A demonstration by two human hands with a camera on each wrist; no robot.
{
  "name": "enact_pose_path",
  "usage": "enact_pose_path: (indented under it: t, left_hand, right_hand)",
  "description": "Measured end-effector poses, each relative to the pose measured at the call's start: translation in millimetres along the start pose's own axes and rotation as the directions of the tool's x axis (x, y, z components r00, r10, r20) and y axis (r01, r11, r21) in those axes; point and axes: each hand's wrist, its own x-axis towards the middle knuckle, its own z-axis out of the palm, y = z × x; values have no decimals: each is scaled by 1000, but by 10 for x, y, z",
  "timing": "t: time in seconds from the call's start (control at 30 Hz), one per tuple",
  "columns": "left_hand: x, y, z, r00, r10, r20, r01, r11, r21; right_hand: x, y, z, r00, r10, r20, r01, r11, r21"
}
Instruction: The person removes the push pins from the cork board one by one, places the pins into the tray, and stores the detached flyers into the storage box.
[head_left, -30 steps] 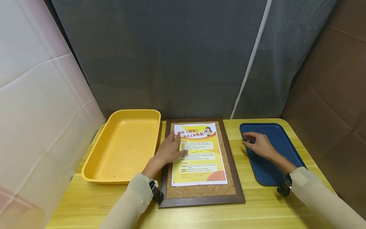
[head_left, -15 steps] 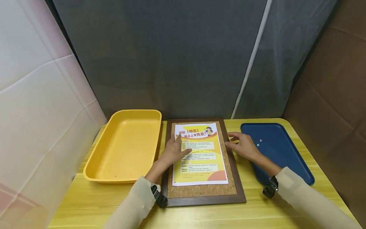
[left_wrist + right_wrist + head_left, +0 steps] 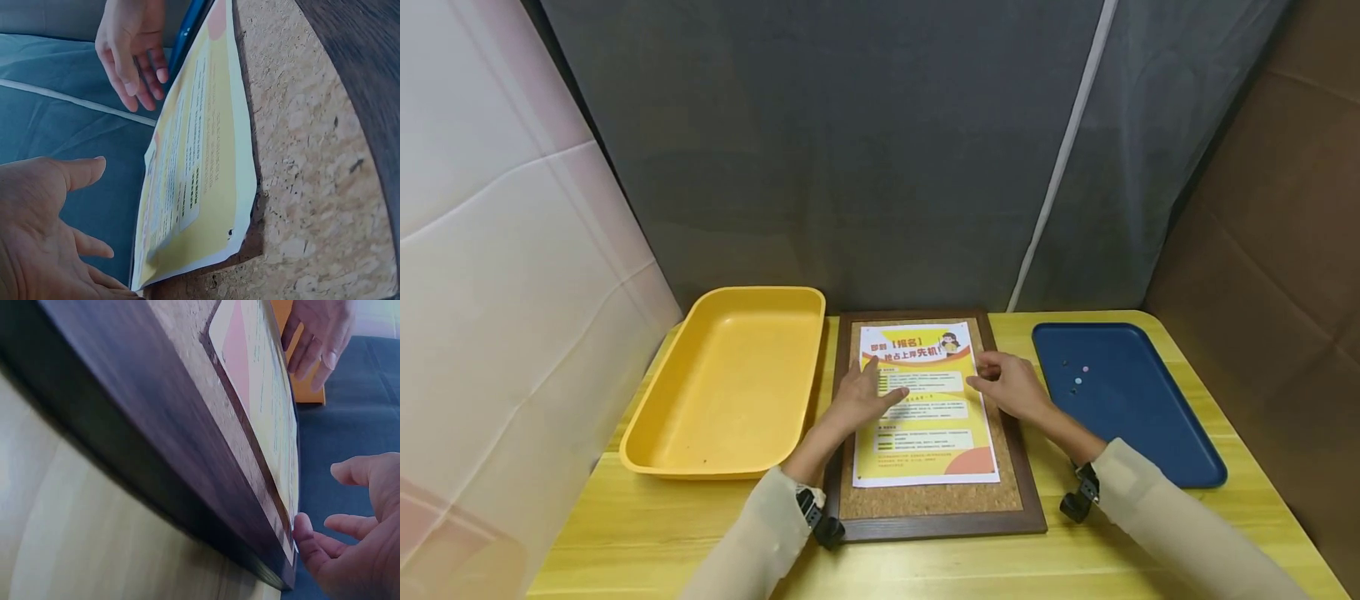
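A yellow printed poster (image 3: 925, 425) lies on a framed cork board (image 3: 932, 502). A small dark dot (image 3: 230, 233) marks its lower left corner. My left hand (image 3: 859, 400) is over the poster's left edge, fingers spread and fairly straight; whether it touches the paper I cannot tell. By the poster's right edge is my right hand (image 3: 1011, 387), its fingers loosely bent. In the right wrist view the right thumb (image 3: 353, 470) stands apart from the fingers, with nothing seen between them. Both hands also show in the left wrist view.
A yellow tray (image 3: 722, 383) stands left of the board. To the right, a blue tray (image 3: 1142, 425) holds several tiny pieces (image 3: 1078, 381), too small to identify. A dark curtain (image 3: 850, 167) hangs behind the wooden table (image 3: 925, 567).
My right hand has moved left from over the blue tray to the poster's right edge, uncovering the tiny pieces. My left hand has stayed nearly in place.
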Motion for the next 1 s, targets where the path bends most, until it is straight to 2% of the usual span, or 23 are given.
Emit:
enact_pose_path:
  t: [0.23, 0.47, 0.67, 0.83, 1.0]
  left_hand:
    - [3, -8, 33, 1000, -20, 15, 20, 999, -41]
    - [3, -3, 70, 1000, -20, -9, 19, 997, -77]
    - [11, -11, 74, 997, 31, -70, -36, 997, -72]
    - [6, -44, 77, 988, 69, -135, -83, 991, -101]
    - [3, -65, 78, 980, 79, -181, -103, 986, -129]
  right_hand:
    - [7, -22, 96, 999, 47, 2, -47, 999, -12]
    - [-6, -39, 171, 996, 89, -12, -89, 996, -27]
    - [-16, -47, 202, 996, 79, -41, -80, 997, -8]
    - [-17, -58, 229, 993, 84, -83, -81, 996, 35]
    - [-11, -59, 247, 990, 93, -104, -87, 994, 59]
